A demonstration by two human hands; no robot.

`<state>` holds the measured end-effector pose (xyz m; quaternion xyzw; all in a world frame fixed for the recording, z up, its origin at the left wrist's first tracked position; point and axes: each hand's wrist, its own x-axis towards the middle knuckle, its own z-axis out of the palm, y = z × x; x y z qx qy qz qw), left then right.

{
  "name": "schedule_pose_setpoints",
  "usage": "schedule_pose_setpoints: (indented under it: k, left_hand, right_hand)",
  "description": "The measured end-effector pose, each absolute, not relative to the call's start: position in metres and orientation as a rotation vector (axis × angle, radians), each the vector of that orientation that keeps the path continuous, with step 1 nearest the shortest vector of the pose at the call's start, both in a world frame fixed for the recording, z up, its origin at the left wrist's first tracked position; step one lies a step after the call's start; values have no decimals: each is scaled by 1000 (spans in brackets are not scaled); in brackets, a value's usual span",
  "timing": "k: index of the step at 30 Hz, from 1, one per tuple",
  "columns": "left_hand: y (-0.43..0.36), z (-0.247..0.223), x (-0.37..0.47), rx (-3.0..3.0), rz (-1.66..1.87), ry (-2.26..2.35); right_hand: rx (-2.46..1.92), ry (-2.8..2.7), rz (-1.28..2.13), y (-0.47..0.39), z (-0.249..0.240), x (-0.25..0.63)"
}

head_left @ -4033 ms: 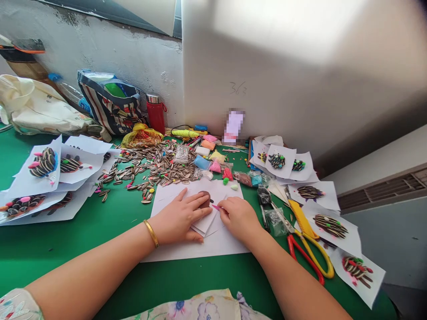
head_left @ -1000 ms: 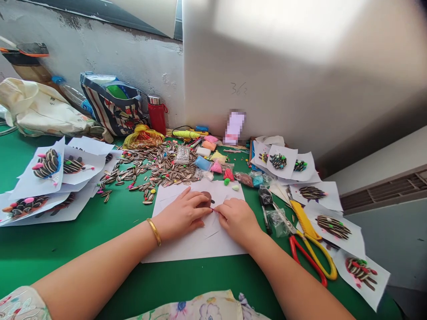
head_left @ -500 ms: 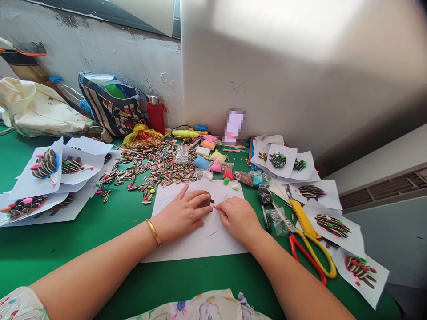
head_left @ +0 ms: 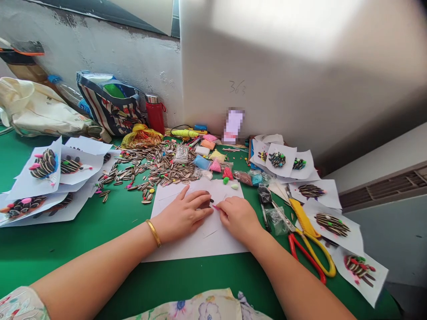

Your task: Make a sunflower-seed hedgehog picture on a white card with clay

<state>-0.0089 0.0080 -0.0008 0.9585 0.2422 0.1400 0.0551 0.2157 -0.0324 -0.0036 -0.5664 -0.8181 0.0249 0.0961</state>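
Observation:
White paper point(head_left: 196, 249) lies on the green table in front of me. My left hand point(head_left: 182, 215), a gold bracelet at its wrist, rests flat on the sheet with its fingers stretched out. Under and beside those fingers shows a brown lump point(head_left: 205, 203), partly covered, with a small dark bit at its right edge. My right hand point(head_left: 238, 220) is closed in a pinch on a small pink piece point(head_left: 216, 207), whose tip points at the brown lump. Most of that pink piece is hidden by the fingers.
Sunflower seeds point(head_left: 163, 164) and packets of coloured clay point(head_left: 203, 162) spread behind the paper. Scissors point(head_left: 312, 249) and a yellow cutter point(head_left: 303, 218) lie at right. Seed-covered paper cards point(head_left: 50, 191) sit at left, more cards point(head_left: 333, 224) at right. A red bottle point(head_left: 155, 114) stands behind.
The fingers of my left hand have shifted slightly over the brown lump, the lower ones a little to the right. My right hand stays almost in place with the pink piece.

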Motion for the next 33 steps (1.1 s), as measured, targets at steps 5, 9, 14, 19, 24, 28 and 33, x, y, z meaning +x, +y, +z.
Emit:
schedule_pose_setpoints:
  k: [5, 9, 14, 19, 24, 28, 33]
  left_hand:
    - [12, 1, -11, 2862, 427, 728]
    - [13, -2, -11, 2876, 414, 722]
    - [13, -3, -11, 2878, 403, 723]
    - [14, -1, -12, 2851, 392, 736]
    - [13, -2, -12, 2844, 374, 751]
    - [12, -5, -11, 2856, 357, 747]
    - [13, -6, -12, 2862, 367, 744]
  right_hand:
    - [-1611, -2419, 62, -33, -6, 216]
    - [-1594, -2442, 29, -32, -8, 214]
    - [-1570, -2468, 3, -31, -7, 216]
    - [-1573, -2409, 72, -34, -2, 216]
    - [-1485, -2473, 37, -39, -4, 213]
    - [-1471, -2493, -63, -38, -13, 210]
    - [-1509, -2463, -71, -36, -12, 208]
